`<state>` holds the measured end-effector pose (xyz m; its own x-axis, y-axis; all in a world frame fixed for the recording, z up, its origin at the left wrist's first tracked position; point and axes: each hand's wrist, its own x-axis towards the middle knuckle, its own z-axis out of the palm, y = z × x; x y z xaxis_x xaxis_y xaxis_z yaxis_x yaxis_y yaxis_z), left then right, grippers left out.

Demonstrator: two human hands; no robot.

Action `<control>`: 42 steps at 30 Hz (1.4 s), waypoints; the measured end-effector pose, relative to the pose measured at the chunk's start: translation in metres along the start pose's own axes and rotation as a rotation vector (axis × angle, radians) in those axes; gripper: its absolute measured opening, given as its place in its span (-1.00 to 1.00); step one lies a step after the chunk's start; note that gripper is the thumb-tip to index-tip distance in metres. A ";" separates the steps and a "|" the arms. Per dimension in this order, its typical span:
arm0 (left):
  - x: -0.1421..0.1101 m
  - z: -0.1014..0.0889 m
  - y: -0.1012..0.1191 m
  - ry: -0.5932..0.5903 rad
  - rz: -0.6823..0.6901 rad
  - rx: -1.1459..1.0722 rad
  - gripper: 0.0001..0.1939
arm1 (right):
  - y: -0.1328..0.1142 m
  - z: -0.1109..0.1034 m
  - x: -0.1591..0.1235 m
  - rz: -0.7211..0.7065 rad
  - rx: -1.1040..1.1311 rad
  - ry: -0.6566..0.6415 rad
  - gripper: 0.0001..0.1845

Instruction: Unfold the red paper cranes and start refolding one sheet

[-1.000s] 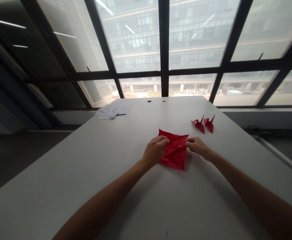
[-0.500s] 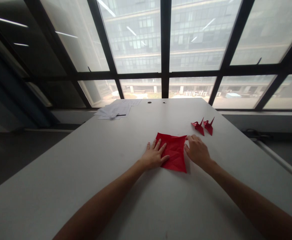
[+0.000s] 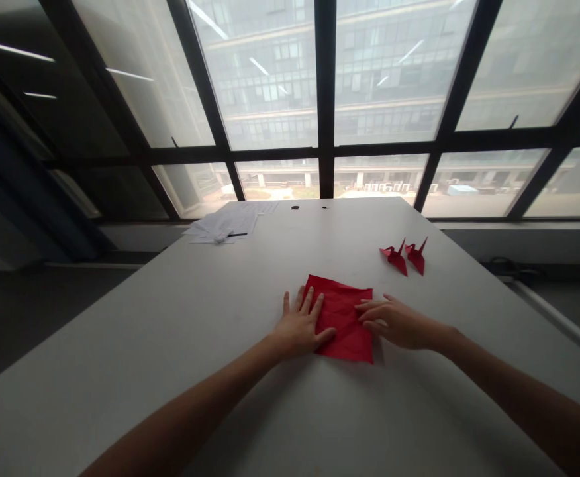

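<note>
A creased square of red origami paper [image 3: 342, 311] lies on the white table in front of me. My left hand [image 3: 298, 326] rests flat across its left side, fingers spread. Over the paper's right edge reaches my right hand [image 3: 394, 320], palm down, with its fingers stretched out and slightly apart; the fingertips are at the red surface, and whether they press on it I cannot tell. Beyond the right hand stand two folded red paper cranes, a left one [image 3: 396, 257] and a right one [image 3: 416, 255], close side by side.
Loose white sheets [image 3: 230, 220] lie at the table's far left, with a dark pen [image 3: 238, 234] on them. Two small dark spots, one a round hole [image 3: 294, 207], mark the far end of the white table [image 3: 210, 285]. Tall windows rise behind it.
My right hand has come off the paper's upper right corner and moved down and in over its right edge, fingers now extended. The left hand stays spread on the paper.
</note>
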<state>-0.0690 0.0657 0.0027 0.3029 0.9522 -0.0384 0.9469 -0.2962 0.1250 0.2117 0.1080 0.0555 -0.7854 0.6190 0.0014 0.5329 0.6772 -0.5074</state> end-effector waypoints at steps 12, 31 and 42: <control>0.050 -0.030 -0.023 -0.064 0.307 -0.053 -0.38 | 0.023 0.020 -0.009 -0.186 -0.102 0.070 -0.55; -0.014 -0.119 -0.035 0.968 -0.217 -0.707 -0.60 | -0.006 0.018 0.053 0.393 0.682 0.493 -0.72; -0.009 0.006 0.016 0.097 0.070 -0.072 -0.17 | -0.024 0.054 0.067 0.039 -0.256 0.405 -0.45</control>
<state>-0.0557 0.0523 -0.0014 0.3531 0.9331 0.0682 0.9125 -0.3596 0.1951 0.1292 0.1118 0.0209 -0.6045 0.7165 0.3481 0.6598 0.6952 -0.2854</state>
